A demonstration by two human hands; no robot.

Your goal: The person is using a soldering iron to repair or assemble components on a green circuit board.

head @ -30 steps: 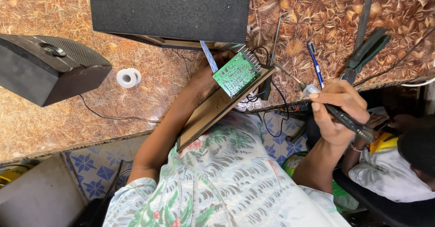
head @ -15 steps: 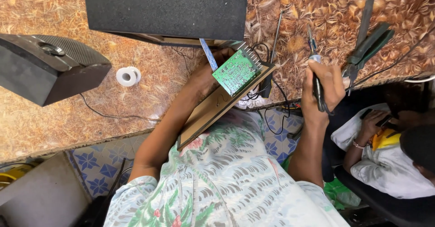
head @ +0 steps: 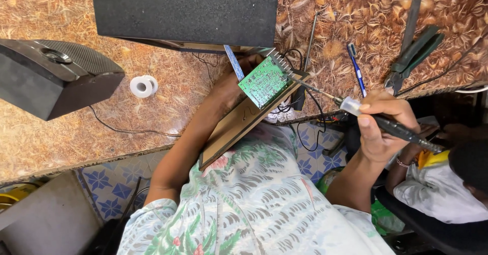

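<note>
Nearest the camera: the person's floral green-and-white shirt (head: 254, 204), both forearms reaching out from it. Low right, another person in a white-and-yellow top (head: 442, 189) sits beside, apart from the work.

Right hand (head: 381, 128) is closed around a black pen-shaped soldering iron (head: 391, 128), held like a pencil; its thin metal tip runs up-left and meets the edge of the board. Left hand (head: 231, 84) reaches under and behind a flat brown wooden panel (head: 239, 128), fingers wrapped on its far end; the panel tilts up from the shirt toward the counter edge. The small green rectangular circuit board (head: 263, 81) sits at the panel's upper end, solder side facing the camera, a row of metal pins along its far edge. Black wires (head: 305, 128) hang below the board over the counter lip.

The brown mottled counter (head: 76, 123) carries the rest. Just beyond the right hand lies a blue-handled toothbrush (head: 356, 69); further right, dark green-handled pliers (head: 414, 51). Left of the board, a small white roll of tape (head: 143, 86) lies flat, well apart. Far left, a black speaker box (head: 51, 82) lies on its side, a thin cable trailing from it. At the far edge, a large black cabinet (head: 188, 11) stands just behind the board
</note>
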